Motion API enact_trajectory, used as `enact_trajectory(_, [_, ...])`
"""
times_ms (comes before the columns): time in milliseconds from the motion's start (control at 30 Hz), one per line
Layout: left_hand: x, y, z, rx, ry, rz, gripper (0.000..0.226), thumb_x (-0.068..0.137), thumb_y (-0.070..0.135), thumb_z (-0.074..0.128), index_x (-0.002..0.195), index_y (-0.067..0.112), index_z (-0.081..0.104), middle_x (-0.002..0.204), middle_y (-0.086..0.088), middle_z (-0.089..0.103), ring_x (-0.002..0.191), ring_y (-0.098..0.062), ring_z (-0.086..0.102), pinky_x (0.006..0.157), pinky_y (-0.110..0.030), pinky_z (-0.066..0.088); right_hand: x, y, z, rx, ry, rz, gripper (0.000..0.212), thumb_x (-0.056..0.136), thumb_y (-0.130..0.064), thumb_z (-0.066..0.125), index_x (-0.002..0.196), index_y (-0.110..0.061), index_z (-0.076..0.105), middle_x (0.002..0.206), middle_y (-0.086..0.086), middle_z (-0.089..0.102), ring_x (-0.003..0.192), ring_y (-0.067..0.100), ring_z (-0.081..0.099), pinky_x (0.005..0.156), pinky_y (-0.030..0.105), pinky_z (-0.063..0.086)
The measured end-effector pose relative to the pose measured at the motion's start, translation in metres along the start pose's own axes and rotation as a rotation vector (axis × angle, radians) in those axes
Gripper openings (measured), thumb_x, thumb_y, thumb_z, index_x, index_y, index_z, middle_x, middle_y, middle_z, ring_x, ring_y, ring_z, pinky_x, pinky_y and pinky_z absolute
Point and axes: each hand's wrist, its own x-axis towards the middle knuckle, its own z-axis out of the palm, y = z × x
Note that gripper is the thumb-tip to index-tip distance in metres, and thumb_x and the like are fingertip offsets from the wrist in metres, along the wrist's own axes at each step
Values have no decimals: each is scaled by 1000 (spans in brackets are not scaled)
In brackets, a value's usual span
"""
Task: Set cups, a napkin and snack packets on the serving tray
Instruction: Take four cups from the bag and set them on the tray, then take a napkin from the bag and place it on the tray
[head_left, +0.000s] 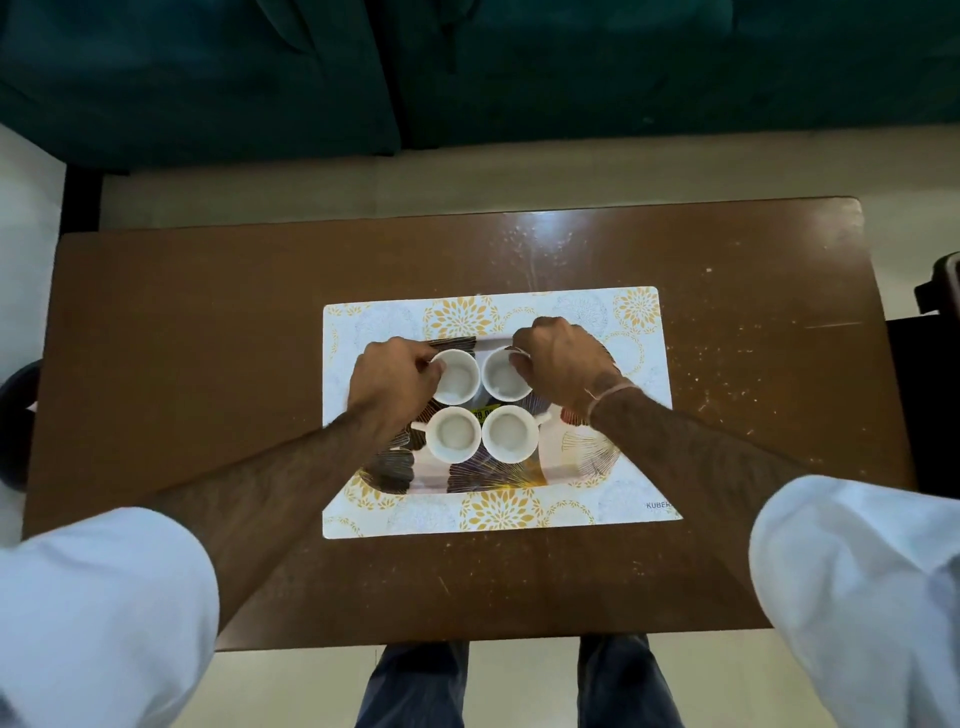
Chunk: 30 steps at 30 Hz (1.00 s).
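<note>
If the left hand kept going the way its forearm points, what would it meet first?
The left hand already grips the far left cup; pushed on up and to the right, that cup would probably bump the far right cup, held by the right hand.

A brown wooden table (208, 364) fills the middle of the room, its top scuffed and flecked with pale scratches, more so toward the right side, with a glare of light near the far edge. A white placemat (639, 317) printed with yellow and grey flower rosettes lies flat in the centre of it. Beyond the far edge a dark green sofa (467, 67) runs across the room. The floor (519, 686) is pale cream. A dark rounded object (15, 415) sits at the left edge, too cropped to identify.
</note>
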Motion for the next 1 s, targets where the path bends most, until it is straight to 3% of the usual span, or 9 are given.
enact_trajectory(100, [0, -3, 1, 18, 9, -13, 24, 88, 40, 65, 101, 26, 79, 87, -2, 78, 81, -26, 70, 71, -37, 58, -3, 1, 7, 2, 36, 23, 31, 97, -31, 51, 109, -7, 66, 105, 19, 67, 89, 39, 64, 69, 36, 45])
enact_trajectory(200, [-1, -3, -2, 32, 22, 36, 35, 85, 48, 64, 108, 25, 77, 94, 2, 79, 87, -22, 70, 81, -40, 57, -6, 1, 11, 4, 42, 41, 38, 95, -43, 53, 115, -13, 65, 107, 14, 67, 89, 36, 65, 68, 34, 46])
enact_trajectory(333, [7, 10, -7, 22, 103, 75, 47, 84, 51, 63, 119, 20, 71, 107, -2, 73, 106, -26, 61, 89, -43, 52, -5, 3, 5, 33, 95, 89, 58, 92, -64, 42, 126, -20, 58, 118, 8, 65, 101, 32, 64, 77, 40, 53])
enact_trajectory(500, [26, 60, -3, 81, 53, 157, 46, 91, 38, 63, 133, 19, 61, 128, -8, 64, 118, -32, 52, 99, -42, 44, -1, 26, -21, 88, 157, 127, 60, 97, -59, 35, 141, -20, 45, 137, 7, 58, 122, 33, 55, 96, 46, 49])
enact_trajectory(667, [40, 139, 22, 119, 30, 270, 55, 91, 39, 61, 141, 18, 52, 138, -9, 56, 124, -34, 48, 102, -43, 42, -17, 83, -47, 124, 241, 204, 52, 97, -52, 38, 134, -19, 51, 138, 7, 54, 120, 35, 55, 95, 47, 47])
enact_trajectory(1000, [42, 315, 121, 148, -64, 509, 58, 90, 42, 61, 142, 19, 50, 140, -7, 54, 128, -30, 47, 104, -42, 41, -94, 263, -78, 156, 366, 465, 56, 96, -53, 34, 138, -18, 47, 151, 9, 43, 129, 36, 48, 101, 53, 42])
